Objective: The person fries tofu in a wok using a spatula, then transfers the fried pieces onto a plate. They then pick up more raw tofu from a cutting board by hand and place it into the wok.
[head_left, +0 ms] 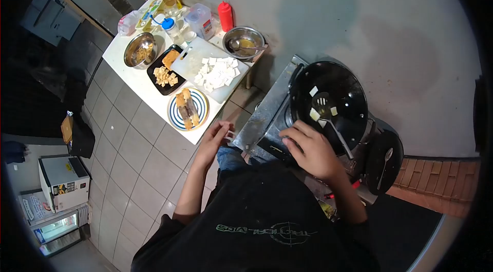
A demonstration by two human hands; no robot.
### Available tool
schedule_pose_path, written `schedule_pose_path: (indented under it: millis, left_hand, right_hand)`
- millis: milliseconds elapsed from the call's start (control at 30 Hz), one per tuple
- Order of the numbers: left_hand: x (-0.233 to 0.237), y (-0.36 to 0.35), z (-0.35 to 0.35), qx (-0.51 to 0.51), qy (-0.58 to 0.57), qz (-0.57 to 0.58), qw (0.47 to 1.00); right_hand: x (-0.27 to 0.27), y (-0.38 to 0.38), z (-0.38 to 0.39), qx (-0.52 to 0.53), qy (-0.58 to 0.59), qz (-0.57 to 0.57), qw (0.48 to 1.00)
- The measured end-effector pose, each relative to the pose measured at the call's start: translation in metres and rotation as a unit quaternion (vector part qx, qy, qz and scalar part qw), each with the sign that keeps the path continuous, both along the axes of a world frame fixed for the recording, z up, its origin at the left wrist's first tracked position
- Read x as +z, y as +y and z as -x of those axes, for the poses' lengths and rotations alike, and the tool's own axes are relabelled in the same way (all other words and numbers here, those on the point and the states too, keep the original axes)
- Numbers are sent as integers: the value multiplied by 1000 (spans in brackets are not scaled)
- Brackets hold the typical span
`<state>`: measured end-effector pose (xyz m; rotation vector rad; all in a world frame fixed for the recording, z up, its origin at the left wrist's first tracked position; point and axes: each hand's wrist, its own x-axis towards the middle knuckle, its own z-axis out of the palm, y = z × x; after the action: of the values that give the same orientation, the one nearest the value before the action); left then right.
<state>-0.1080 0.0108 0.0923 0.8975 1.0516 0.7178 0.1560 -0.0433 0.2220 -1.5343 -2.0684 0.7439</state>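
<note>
My left hand (214,141) is between the white table and the stove, fingers curled round small white pieces (230,135). My right hand (309,149) is at the near rim of the black wok (328,74), thumb and fingers drawn together; whatever they may hold is too small to make out. Several white pieces and a slotted metal spatula (336,136) are in the wok, its handle resting toward the near right rim. Many white cubes (218,72) lie on the white cutting board (192,56) at the table's right end.
On the table (120,56) are a striped plate with brown pieces (204,113), a black tray (177,83), two metal bowls (134,61) (241,30), jars and a red bottle (225,16). A black lid with a spoon (387,161) is right of the stove (272,107).
</note>
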Motion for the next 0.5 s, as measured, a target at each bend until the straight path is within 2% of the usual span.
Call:
schedule_pose_path:
  millis: [33, 67, 100, 133, 167, 200, 233, 367, 500]
  left_hand:
    - [-12, 11, 11, -9, 75, -56, 996]
    - [-41, 26, 22, 23, 99, -118, 988]
    - [-51, 43, 31, 55, 160, -179, 969]
    - [-58, 61, 39, 65, 259, -242, 933]
    - [-64, 81, 48, 66, 295, -246, 921]
    - [-88, 103, 60, 68, 356, -315, 877]
    - [-81, 121, 63, 55, 389, -343, 853]
    - [-120, 192, 83, 12, 423, -452, 785]
    - [-132, 219, 84, -56, 440, -451, 775]
  right_hand:
    - [-9, -1, 7, -27, 27, 41, 998]
    - [-17, -1, 13, -53, 53, 81, 994]
    - [-26, 0, 21, -50, 52, 83, 994]
    - [-36, 1, 28, -75, 80, 82, 991]
    - [-41, 3, 37, -102, 110, 81, 985]
    - [-42, 5, 47, -116, 120, 103, 981]
    - [-44, 7, 57, -119, 124, 106, 979]
    - [-52, 15, 93, -152, 132, 147, 968]
    - [-68, 15, 120, -182, 150, 150, 960]
